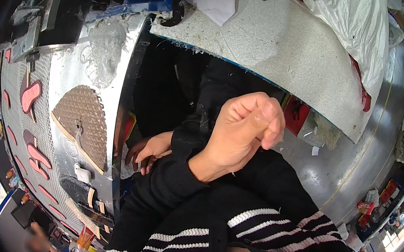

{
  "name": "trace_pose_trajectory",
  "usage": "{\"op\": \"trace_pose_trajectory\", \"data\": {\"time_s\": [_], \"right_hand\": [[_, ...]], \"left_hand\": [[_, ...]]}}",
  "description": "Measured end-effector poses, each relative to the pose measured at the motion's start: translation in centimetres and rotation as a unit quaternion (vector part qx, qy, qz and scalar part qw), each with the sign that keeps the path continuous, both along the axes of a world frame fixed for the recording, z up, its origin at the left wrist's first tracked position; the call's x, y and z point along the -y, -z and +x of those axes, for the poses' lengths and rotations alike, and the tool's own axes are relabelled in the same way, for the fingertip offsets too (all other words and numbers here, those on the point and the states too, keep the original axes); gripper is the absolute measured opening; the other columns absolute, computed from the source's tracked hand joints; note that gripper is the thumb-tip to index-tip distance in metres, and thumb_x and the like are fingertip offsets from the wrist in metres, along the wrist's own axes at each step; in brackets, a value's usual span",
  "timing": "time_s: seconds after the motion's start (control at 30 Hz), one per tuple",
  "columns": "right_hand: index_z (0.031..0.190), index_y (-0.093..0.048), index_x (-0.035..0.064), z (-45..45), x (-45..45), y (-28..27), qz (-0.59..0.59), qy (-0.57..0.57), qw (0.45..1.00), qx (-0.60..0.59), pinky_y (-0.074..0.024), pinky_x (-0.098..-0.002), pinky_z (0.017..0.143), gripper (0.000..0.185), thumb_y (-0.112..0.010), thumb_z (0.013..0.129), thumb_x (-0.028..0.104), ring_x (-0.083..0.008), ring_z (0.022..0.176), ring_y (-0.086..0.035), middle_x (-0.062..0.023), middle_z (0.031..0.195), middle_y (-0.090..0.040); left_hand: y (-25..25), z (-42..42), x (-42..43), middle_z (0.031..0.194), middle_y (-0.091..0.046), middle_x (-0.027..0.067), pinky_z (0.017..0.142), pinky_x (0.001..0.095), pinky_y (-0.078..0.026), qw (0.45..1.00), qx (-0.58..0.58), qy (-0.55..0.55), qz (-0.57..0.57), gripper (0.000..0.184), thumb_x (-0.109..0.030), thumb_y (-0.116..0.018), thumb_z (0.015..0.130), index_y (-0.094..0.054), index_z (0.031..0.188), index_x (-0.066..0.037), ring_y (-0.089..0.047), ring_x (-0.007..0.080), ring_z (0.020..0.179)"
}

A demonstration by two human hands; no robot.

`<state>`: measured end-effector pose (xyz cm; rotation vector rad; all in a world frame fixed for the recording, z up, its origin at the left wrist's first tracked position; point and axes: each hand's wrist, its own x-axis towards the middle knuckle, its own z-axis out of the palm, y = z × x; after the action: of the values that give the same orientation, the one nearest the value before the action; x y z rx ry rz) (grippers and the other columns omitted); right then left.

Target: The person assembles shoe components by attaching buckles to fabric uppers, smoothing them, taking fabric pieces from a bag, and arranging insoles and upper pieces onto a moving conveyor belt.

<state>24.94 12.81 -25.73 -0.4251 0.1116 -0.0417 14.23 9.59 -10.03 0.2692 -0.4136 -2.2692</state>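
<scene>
Head view: noted left hand raised, closed, fingers curled against thumb; cannot see inside fist. Noted right hand lower, fingers partly bent beside pale crumpled material, near metal worktop; cannot tell whether gripping, with material mostly hidden.

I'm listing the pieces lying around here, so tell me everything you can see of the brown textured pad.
The brown textured pad lies on the metal surface, face up. Its top outline is rounded, its lower-left side fairly straight, with a thin tan band along it. A fine waffle-like pattern covers the face, with a small dark mark near the middle. It looks like rubber or foam; I can't tell which. No hand touches it.
</scene>
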Motion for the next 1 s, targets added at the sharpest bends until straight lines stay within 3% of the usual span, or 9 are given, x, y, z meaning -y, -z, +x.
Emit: {"op": "trace_pose_trajectory", "data": {"time_s": [0.23,0.43,0.53,0.63,1.0], "right_hand": [[0.124,-0.052,-0.0001,-0.3,0.4,0.1,-0.001,0.002,1.0,0.001,-0.052,-0.0321,0.084,0.032,-0.049,0.099,0.02,-0.0201,0.098,-0.063,-0.0117,0.109,-0.063],[0.124,-0.052,-0.0002,-0.3,0.4,0.1,-0.001,0.002,1.0,0.002,-0.052,-0.0322,0.084,0.032,-0.049,0.099,0.02,-0.0201,0.098,-0.063,-0.0117,0.109,-0.063],[0.124,-0.052,-0.0002,-0.2,0.4,0.0,-0.001,0.002,1.0,0.003,-0.052,-0.0322,0.084,0.032,-0.049,0.099,0.02,-0.0202,0.098,-0.063,-0.0116,0.109,-0.063],[0.124,-0.053,-0.0003,-0.2,0.5,0.0,-0.003,0.0,1.0,0.005,-0.052,-0.0323,0.084,0.031,-0.049,0.099,0.019,-0.0202,0.098,-0.063,-0.0116,0.109,-0.063],[0.123,-0.053,-0.0004,0.1,0.8,-0.1,-0.008,0.002,1.0,0.008,-0.052,-0.0325,0.084,0.031,-0.049,0.099,0.019,-0.0203,0.099,-0.063,-0.0115,0.11,-0.063]], "left_hand": [[-0.1,-0.2,-0.3,0.076,-0.054,0.0066,0.063,0.029,-0.044,0.999,-0.009,-0.015,-0.042,0.018,-0.019,-0.064,0.093,-0.06,0.09,-0.002,-0.052,0.0149,0.067],[-0.8,0.2,-0.3,0.076,-0.053,0.0062,0.066,0.0314,-0.045,0.999,0.01,0.003,-0.047,0.016,-0.016,-0.066,0.092,-0.064,0.092,0.0,-0.052,0.0165,0.071],[-0.6,0.3,-0.5,0.085,-0.06,0.0069,0.065,0.0241,-0.047,0.999,-0.04,0.025,-0.014,0.012,-0.008,-0.07,0.088,-0.066,0.093,0.002,-0.056,0.0109,0.07],[0.7,0.1,-0.6,0.083,-0.061,0.0076,0.064,0.024,-0.047,0.996,-0.092,0.018,0.002,0.012,-0.009,-0.071,0.087,-0.063,0.087,0.0,-0.056,0.0114,0.069],[-1.2,1.6,-0.3,0.083,-0.062,0.014,0.055,0.025,-0.049,0.998,-0.056,0.037,-0.01,0.011,-0.006,-0.065,0.091,-0.06,0.087,0.003,-0.058,0.0146,0.061]]}}
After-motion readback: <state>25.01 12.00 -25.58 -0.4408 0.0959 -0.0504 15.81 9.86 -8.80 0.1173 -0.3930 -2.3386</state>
